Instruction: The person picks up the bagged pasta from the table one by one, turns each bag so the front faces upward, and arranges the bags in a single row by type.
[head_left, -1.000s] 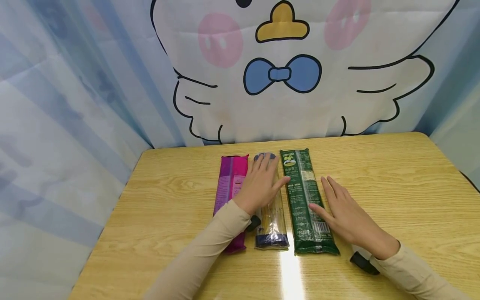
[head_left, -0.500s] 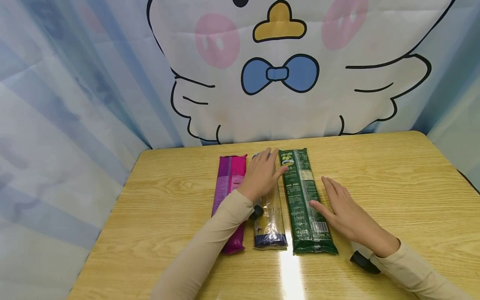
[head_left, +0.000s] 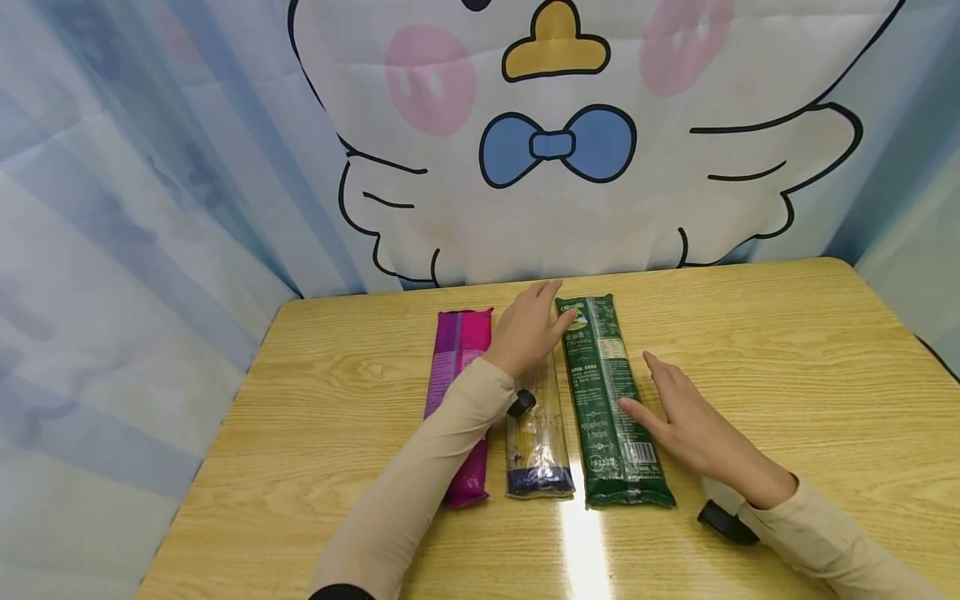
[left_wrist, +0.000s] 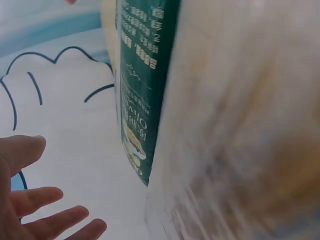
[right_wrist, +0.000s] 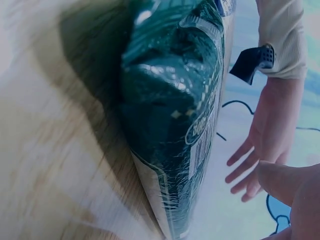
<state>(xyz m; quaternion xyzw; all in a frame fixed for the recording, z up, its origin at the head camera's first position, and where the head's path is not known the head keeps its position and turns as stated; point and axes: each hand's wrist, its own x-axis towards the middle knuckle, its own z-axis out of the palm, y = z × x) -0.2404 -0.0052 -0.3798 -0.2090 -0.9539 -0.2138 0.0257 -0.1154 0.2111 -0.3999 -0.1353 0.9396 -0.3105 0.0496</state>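
Observation:
My left hand [head_left: 527,329], fingers stretched out, hovers over the far end of a clear pasta packet [head_left: 538,454] with a blue band, hiding that end in the head view. In the left wrist view, air shows between its fingers [left_wrist: 55,220] and the packets. A green spaghetti packet [head_left: 609,404] lies to the right, and the left thumb overlaps its far end from above. My right hand [head_left: 693,429] is held beside the green packet's near right side, fingers straight and thumb overlapping the edge. Neither hand grips anything.
A purple and pink packet [head_left: 467,475] lies left of the clear one, partly covered by the left sleeve [head_left: 420,483]. All three packets lie lengthwise on a wooden table [head_left: 337,400]. Behind the table's far edge hangs a cartoon-printed curtain [head_left: 600,225].
My left hand has moved away from me, along the clear packet to its far end. The right hand has barely moved, and the packets have stayed in place.

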